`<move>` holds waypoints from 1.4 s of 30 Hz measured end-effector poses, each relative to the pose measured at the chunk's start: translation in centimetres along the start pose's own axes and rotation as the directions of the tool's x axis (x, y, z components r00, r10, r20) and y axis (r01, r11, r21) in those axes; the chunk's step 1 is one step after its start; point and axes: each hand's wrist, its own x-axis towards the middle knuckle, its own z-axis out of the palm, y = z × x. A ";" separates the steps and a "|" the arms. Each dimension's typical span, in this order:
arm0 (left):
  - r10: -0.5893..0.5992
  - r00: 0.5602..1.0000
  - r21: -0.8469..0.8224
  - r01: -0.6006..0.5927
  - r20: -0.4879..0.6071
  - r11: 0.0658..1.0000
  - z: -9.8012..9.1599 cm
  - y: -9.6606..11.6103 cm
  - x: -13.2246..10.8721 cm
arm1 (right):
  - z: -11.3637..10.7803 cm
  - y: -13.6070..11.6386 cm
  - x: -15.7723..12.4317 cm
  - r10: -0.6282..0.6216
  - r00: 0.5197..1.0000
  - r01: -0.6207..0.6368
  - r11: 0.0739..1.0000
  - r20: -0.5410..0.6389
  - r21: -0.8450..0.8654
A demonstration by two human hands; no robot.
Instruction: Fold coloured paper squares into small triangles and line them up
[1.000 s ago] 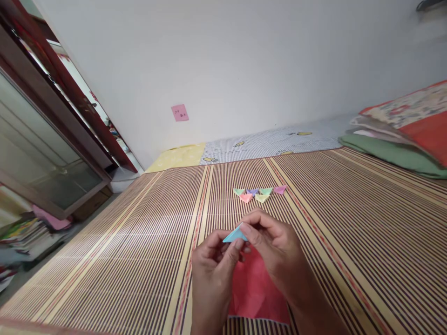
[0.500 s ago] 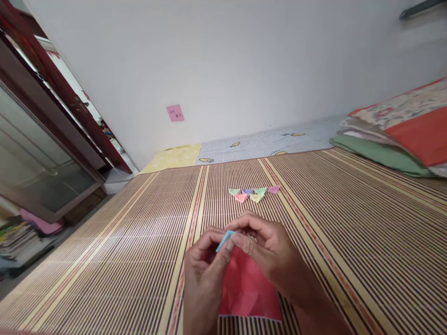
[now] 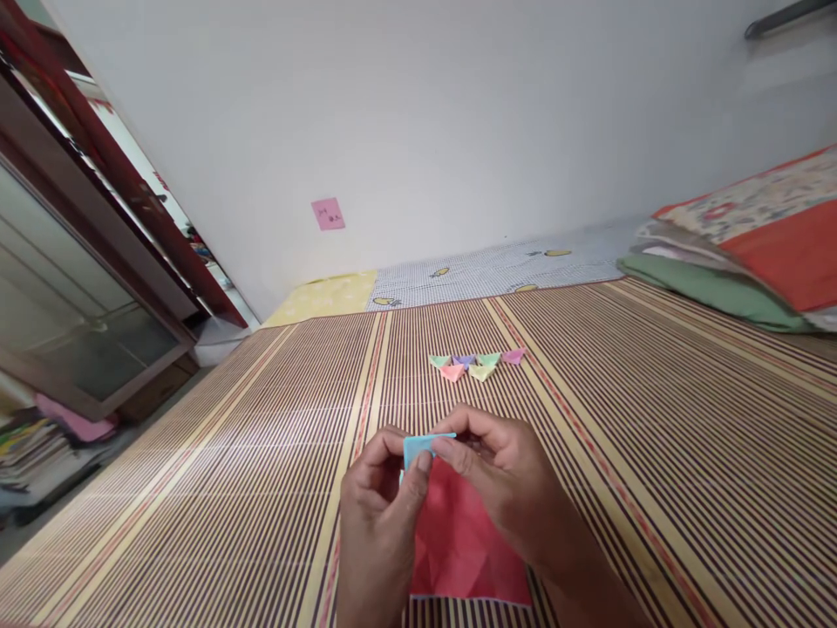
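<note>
A small folded piece of light-blue paper [image 3: 418,447] is pinched between both hands. My left hand [image 3: 379,515] grips its left side, thumb on the near face and fingers behind. My right hand [image 3: 503,475] pinches its right part between thumb and forefinger. Beneath the hands lies a creased red sheet of paper [image 3: 467,549], partly covered by them. Farther ahead on the striped mat sit several small folded paper triangles, among them a pink-red one [image 3: 452,372], a yellow one [image 3: 482,372] and a purple-pink one [image 3: 514,356].
The striped bamboo mat [image 3: 215,462] spreads around my hands. Folded bedding [image 3: 738,288] in green, orange and floral cloth is stacked at the right. A pink note [image 3: 328,214] is stuck on the white wall [image 3: 458,113]. A glass-paned door [image 3: 85,296] stands at the left.
The light-blue paper has turned from a slant to nearly level, and more of its face shows. Both hands still hold it and have shifted only slightly.
</note>
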 end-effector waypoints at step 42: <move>-0.231 0.951 -0.486 0.107 -0.204 0.868 0.4 -0.5 1.1 | 0.5 1.1 0.2 -0.015 0.978 0.062 0.975 0.210 -0.215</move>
